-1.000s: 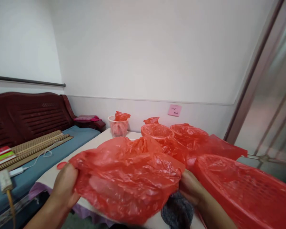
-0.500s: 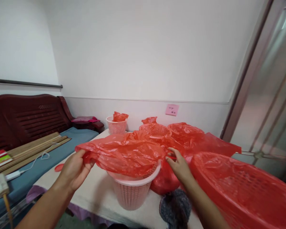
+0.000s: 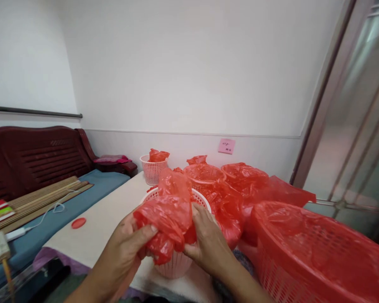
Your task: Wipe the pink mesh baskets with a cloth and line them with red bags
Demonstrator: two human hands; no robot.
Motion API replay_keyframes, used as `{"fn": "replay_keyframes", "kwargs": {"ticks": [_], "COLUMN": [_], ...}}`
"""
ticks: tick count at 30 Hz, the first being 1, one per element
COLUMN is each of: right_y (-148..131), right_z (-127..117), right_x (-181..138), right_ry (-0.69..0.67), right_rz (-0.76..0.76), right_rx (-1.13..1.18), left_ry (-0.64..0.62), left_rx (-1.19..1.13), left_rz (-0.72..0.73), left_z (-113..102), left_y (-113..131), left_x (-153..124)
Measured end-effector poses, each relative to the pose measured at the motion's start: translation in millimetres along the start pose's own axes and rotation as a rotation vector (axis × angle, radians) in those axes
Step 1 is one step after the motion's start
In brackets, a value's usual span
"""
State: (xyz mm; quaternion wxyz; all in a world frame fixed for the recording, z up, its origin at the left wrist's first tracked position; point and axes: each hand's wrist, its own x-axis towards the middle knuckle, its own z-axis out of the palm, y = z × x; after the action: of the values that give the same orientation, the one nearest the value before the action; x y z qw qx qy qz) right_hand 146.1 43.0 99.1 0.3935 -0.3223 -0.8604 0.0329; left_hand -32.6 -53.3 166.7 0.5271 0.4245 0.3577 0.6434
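A crumpled red plastic bag point(image 3: 169, 210) is bunched between my two hands over the front of a white basket. My left hand point(image 3: 129, 240) is closed on its left side, thumb lying across the film. On the other side my right hand point(image 3: 206, 233) is closed around the bag's gathered edge. Behind and below them stands the perforated white basket point(image 3: 174, 266), its rim point(image 3: 202, 200) showing at the back and sides. More red film lies at the basket's left rim. My hands and the bag hide most of its opening.
At right stands a large basket lined with red plastic point(image 3: 287, 252); more red-lined baskets point(image 3: 205, 173) crowd the back. A small white basket point(image 3: 154, 170) holds red film. A red disc point(image 3: 78, 223) lies on the pale tabletop point(image 3: 101, 214). A dark wooden bench point(image 3: 34, 158) is at left.
The bag was stretched wide over the basket, my left hand out to the left. Both hands have come together nearer me, and the bag is now bunched up between them.
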Motion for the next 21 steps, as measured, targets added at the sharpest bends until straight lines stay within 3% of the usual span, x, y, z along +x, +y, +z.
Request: {"fn": "replay_keyframes", "kwargs": {"ticks": [8, 15, 21], "right_y": [-27.4, 5.8, 24.6], "right_z": [14.6, 15.5, -2.5], "right_x": [-4.3, 1.4, 9.6], "right_ry": [0.23, 0.335, 0.292], "right_rz": [0.0, 0.134, 0.244], "right_rx": [-0.042, 0.007, 0.241], "left_ry": [0.196, 0.258, 0.203], "left_rx": [-0.04, -0.007, -0.013], "left_rz": [0.288, 0.344, 0.356], "left_z": [0.2, 12.3, 7.1], "left_y": [16.1, 26.4, 22.8], "left_x": [-14.0, -15.2, -1.2]}}
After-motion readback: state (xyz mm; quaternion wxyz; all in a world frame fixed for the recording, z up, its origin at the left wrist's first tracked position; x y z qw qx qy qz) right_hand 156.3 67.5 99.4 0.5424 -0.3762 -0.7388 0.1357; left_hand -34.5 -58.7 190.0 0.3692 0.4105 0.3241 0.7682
